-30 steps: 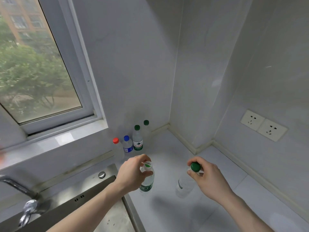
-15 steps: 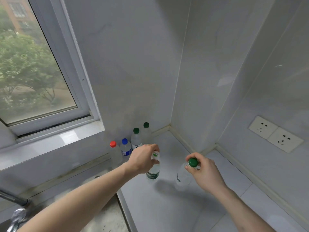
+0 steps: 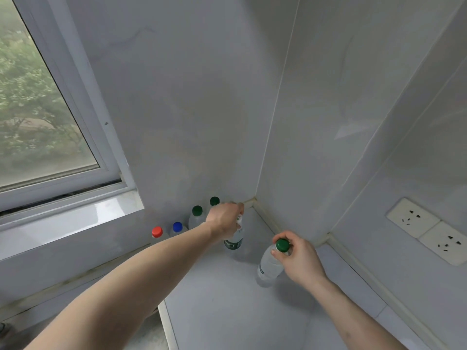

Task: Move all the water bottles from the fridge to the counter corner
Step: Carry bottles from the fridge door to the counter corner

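My left hand (image 3: 225, 219) grips the top of a clear water bottle with a green label (image 3: 234, 241), held upright close to the counter corner (image 3: 252, 205). My right hand (image 3: 299, 258) holds a second clear bottle (image 3: 269, 267) by its green cap, tilted, low over the white counter (image 3: 227, 299). Along the back wall stands a row of bottles: a red-capped bottle (image 3: 157, 231), a blue-capped bottle (image 3: 177, 227) and two green-capped bottles (image 3: 196, 213) (image 3: 214, 201). Whether either held bottle touches the counter I cannot tell.
A window (image 3: 38, 109) with a white sill (image 3: 70, 218) fills the left. Two wall sockets (image 3: 429, 231) sit on the right wall. The sink's edge (image 3: 164, 322) runs at the bottom left of the counter.
Both hands have carried their bottles farther toward the corner. The left bottle now stands beside the row of bottles; my view has shifted right, and the tap has left the frame.
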### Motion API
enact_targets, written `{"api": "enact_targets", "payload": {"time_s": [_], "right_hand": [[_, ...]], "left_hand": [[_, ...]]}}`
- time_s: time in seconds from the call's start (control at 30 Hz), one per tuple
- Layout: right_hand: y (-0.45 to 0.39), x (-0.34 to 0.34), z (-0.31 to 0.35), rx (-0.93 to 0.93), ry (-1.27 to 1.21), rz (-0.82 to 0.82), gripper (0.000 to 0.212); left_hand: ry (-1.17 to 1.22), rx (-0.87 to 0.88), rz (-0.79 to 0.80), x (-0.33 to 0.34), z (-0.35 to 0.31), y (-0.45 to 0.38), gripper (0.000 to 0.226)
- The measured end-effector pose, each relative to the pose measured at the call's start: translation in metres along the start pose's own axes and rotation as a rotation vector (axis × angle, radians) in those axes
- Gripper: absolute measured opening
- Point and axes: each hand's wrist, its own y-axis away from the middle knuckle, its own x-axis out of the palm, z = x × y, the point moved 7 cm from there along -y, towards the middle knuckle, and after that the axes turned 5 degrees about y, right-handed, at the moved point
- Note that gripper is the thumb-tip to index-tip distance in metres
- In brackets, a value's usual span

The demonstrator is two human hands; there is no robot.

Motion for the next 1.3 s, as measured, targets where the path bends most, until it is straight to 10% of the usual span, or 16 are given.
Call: {"api": "enact_targets", "payload": {"time_s": [1.3], "right_hand": [[-0.221,0.080,0.027,0.046,-0.066,-0.016,0.026]], "left_hand": [[-0.033,-0.055,-0.070,-0.016,0.053,-0.090,0.021]]}}
